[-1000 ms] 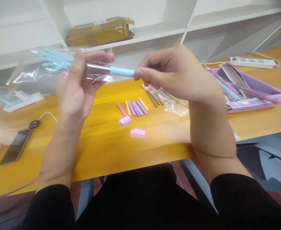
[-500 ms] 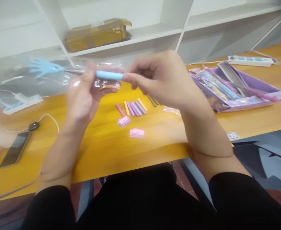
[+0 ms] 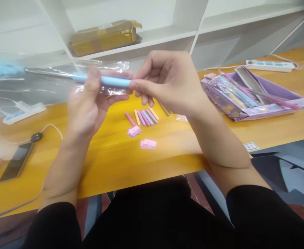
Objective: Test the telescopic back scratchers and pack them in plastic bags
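Note:
A back scratcher with a light blue handle (image 3: 115,81), a metal rod (image 3: 50,72) and a blue hand-shaped head (image 3: 1,67) lies nearly level above the table. Clear plastic wrapping (image 3: 120,65) surrounds it. My left hand (image 3: 85,103) is closed round the handle and the wrapping, thumb on top. At the handle's right end, my right hand (image 3: 167,79) pinches the tip between thumb and fingers. The head is blurred and runs off the left edge. Below, on the table, lie several coloured sticks (image 3: 144,117) and two small piles of pink cards (image 3: 148,144).
A purple display box (image 3: 266,111) holding wrapped items stands on the right. Power strips (image 3: 271,65) lie at the back right and at the left. A phone (image 3: 17,162) and cables lie on the left. A taped carton (image 3: 105,37) sits on the white shelf.
The back scratcher has slid left through my left hand, its head moving to the picture's edge. More handle now shows left of my thumb. My right hand still pinches the end.

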Demonstrator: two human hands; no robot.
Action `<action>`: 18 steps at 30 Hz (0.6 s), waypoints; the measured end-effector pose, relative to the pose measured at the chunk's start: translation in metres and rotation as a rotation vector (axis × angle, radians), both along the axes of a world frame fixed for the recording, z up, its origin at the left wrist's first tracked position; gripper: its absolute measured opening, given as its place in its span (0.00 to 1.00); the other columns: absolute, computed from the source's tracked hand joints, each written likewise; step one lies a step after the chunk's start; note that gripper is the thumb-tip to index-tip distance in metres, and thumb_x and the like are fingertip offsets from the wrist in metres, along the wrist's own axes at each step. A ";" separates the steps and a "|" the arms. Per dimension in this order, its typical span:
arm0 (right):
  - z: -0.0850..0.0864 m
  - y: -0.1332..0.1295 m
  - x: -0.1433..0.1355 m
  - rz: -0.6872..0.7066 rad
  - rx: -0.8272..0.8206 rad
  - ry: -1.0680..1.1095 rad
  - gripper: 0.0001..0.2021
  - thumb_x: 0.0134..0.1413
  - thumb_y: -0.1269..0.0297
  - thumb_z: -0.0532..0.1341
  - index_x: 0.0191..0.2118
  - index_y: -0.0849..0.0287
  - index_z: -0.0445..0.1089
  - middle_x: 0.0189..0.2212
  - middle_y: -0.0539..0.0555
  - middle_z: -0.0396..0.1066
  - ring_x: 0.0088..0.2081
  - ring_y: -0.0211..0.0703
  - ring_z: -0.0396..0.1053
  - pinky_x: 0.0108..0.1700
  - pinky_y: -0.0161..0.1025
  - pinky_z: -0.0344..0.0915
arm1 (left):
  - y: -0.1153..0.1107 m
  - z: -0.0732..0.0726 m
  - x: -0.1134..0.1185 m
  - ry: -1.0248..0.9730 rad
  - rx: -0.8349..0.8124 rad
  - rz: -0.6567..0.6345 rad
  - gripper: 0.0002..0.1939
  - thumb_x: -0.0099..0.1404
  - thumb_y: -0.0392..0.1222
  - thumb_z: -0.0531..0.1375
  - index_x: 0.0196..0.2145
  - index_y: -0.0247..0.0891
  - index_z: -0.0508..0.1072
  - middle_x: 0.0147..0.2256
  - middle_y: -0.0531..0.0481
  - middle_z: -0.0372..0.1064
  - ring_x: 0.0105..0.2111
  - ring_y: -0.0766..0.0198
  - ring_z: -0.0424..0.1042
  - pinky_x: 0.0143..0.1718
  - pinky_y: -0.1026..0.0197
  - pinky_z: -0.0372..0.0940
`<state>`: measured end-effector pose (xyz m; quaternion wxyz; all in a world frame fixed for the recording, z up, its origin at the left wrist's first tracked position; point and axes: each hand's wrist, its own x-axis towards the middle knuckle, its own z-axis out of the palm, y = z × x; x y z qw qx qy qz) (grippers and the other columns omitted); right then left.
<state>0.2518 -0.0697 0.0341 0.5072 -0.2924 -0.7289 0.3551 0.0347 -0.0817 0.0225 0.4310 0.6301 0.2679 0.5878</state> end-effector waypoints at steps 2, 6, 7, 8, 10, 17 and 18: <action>-0.006 -0.001 -0.005 0.040 0.022 0.053 0.31 0.54 0.33 0.84 0.36 0.50 0.70 0.34 0.50 0.82 0.31 0.46 0.78 0.35 0.46 0.77 | 0.002 -0.005 0.001 0.005 -0.032 -0.042 0.26 0.77 0.72 0.69 0.47 0.45 0.89 0.52 0.44 0.87 0.55 0.45 0.85 0.56 0.47 0.85; -0.010 -0.001 -0.007 0.097 0.066 0.055 0.30 0.60 0.34 0.82 0.37 0.50 0.68 0.33 0.48 0.79 0.34 0.45 0.79 0.40 0.44 0.79 | 0.008 -0.012 0.001 -0.012 -0.053 -0.049 0.24 0.77 0.69 0.71 0.48 0.46 0.89 0.50 0.42 0.86 0.57 0.44 0.85 0.55 0.46 0.86; -0.009 -0.001 -0.005 0.077 0.070 0.014 0.30 0.59 0.32 0.81 0.39 0.49 0.68 0.35 0.49 0.79 0.36 0.46 0.80 0.41 0.44 0.79 | 0.010 -0.012 0.000 -0.010 -0.055 -0.041 0.24 0.76 0.70 0.71 0.46 0.46 0.89 0.50 0.42 0.86 0.57 0.44 0.85 0.54 0.47 0.86; -0.008 -0.001 -0.003 0.038 0.080 -0.030 0.31 0.59 0.30 0.80 0.41 0.49 0.69 0.37 0.50 0.80 0.38 0.47 0.81 0.42 0.44 0.79 | 0.012 -0.012 -0.001 -0.007 -0.058 -0.032 0.25 0.76 0.70 0.71 0.45 0.45 0.88 0.49 0.41 0.86 0.57 0.43 0.85 0.53 0.48 0.86; -0.005 0.000 0.002 -0.073 0.125 -0.118 0.31 0.61 0.28 0.78 0.44 0.48 0.71 0.42 0.53 0.82 0.44 0.51 0.82 0.42 0.44 0.79 | 0.014 -0.010 -0.003 -0.008 -0.062 -0.021 0.26 0.75 0.72 0.71 0.41 0.44 0.88 0.48 0.40 0.86 0.57 0.43 0.85 0.51 0.49 0.86; 0.004 0.000 0.018 -0.126 0.251 -0.345 0.25 0.63 0.36 0.78 0.55 0.46 0.79 0.56 0.59 0.79 0.58 0.61 0.79 0.48 0.47 0.81 | 0.012 -0.006 -0.009 0.046 -0.077 -0.086 0.29 0.74 0.72 0.73 0.39 0.40 0.89 0.39 0.40 0.84 0.43 0.48 0.86 0.42 0.54 0.84; 0.005 -0.001 0.018 -0.116 0.265 -0.352 0.24 0.64 0.37 0.78 0.56 0.46 0.80 0.58 0.59 0.78 0.58 0.61 0.79 0.50 0.47 0.81 | 0.011 -0.006 -0.009 0.050 -0.078 -0.096 0.29 0.74 0.71 0.72 0.39 0.40 0.89 0.40 0.40 0.84 0.41 0.50 0.86 0.41 0.54 0.83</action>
